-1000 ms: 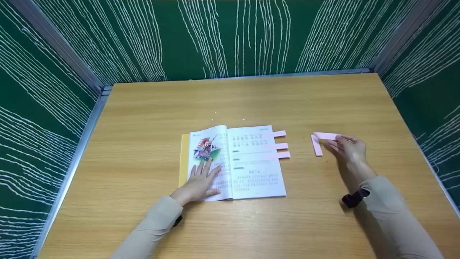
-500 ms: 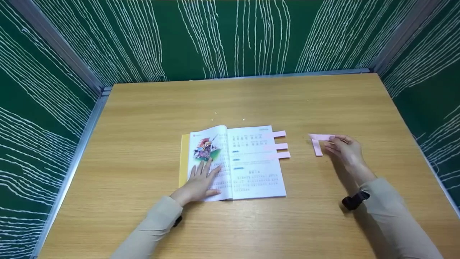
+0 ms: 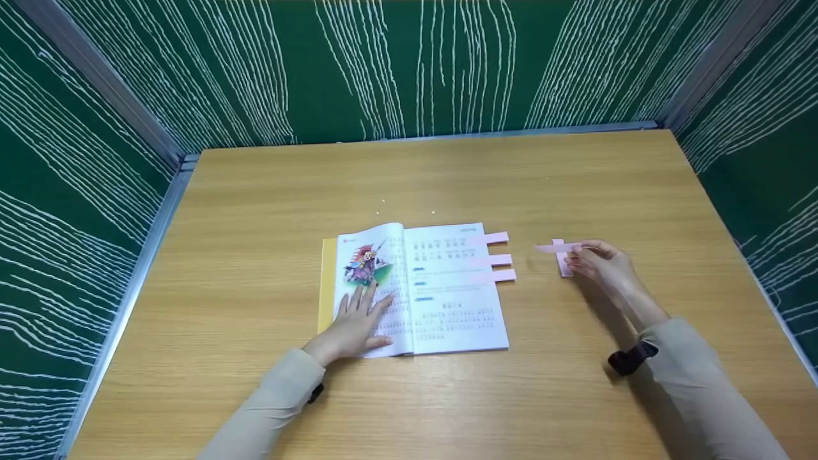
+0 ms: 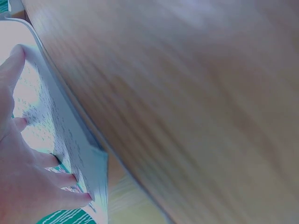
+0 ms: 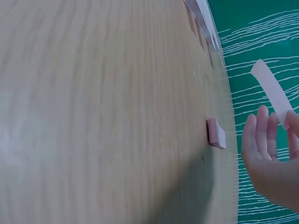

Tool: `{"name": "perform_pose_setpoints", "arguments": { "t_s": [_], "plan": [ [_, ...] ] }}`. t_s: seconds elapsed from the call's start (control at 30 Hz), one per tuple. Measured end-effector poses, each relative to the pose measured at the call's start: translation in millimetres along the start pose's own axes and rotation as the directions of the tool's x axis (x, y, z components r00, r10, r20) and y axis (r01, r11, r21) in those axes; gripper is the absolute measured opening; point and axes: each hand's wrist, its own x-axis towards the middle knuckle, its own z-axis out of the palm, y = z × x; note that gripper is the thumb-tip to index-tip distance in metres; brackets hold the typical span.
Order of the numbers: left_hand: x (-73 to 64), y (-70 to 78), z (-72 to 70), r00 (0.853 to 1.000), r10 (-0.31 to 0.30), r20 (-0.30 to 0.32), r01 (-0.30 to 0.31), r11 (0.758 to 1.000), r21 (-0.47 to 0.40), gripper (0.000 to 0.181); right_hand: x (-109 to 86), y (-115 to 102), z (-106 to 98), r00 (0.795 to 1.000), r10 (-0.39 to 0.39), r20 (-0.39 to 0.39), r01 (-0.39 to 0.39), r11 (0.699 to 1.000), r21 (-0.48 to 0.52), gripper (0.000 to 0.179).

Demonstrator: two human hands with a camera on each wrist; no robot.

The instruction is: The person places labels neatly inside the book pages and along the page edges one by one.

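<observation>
An open book (image 3: pixel 457 326) lies on the table with a coloured drawing on its left page. My left hand (image 3: pixel 351 326) rests flat on that page, fingers spread; the left wrist view shows the same hand (image 4: pixel 32 182) across the print. Three pink sticky strips (image 3: pixel 503 259) stick out from the right page's outer edge. Between thumb and fingertips my right hand (image 3: pixel 610 271) pinches a single pink sticky note strip (image 3: pixel 555 248), held up above the table, also seen as a strip (image 5: pixel 272 91) in the right wrist view. Just below it lies the pad of pink sticky notes (image 3: pixel 563 265).
The wooden table (image 3: pixel 447 409) carries a few tiny white scraps (image 3: pixel 383 201) behind the book. Green panels (image 3: pixel 441 64) with white wavy lines stand at the back and both sides. A yellow cover edge (image 3: pixel 327 281) shows at the book's left.
My right hand has moved left with the pink strip, which has come away from over the pad and now points toward the book. The left hand has stayed put.
</observation>
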Motion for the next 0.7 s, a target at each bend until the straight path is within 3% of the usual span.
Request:
{"name": "perform_pose_setpoints", "arguments": {
  "t_s": [0.13, 0.33, 0.43, 0.7],
  "plan": [
    [0.1, -0.2, 0.0, 1.000, -0.004, 0.005, 0.004, 1.000, -0.004, 0.078, 9.8, 10, -14, 1.000, 0.009, 0.025, -0.007, 0.996, -0.085, 0.009],
    [0.9, -0.4, -0.1, 1.000, -0.010, 0.008, 0.010, 1.000, 0.004, 0.079, 26.0, 26, -34, 0.997, 0.015, 0.082, -0.012, 0.999, -0.044, 0.017],
    [0.9, -0.1, -0.1, 1.000, -0.012, 0.006, 0.012, 1.000, 0.006, 0.079, 27.7, 29, -35, 0.994, 0.004, 0.110, -0.001, 0.999, -0.035, 0.017],
    [0.7, -0.9, 1.3, 1.000, -0.009, 0.017, 0.009, 1.000, -0.011, 0.078, 26.8, 31, -34, 0.980, 0.017, 0.197, 0.009, 0.991, -0.130, 0.020]
  ]
}}
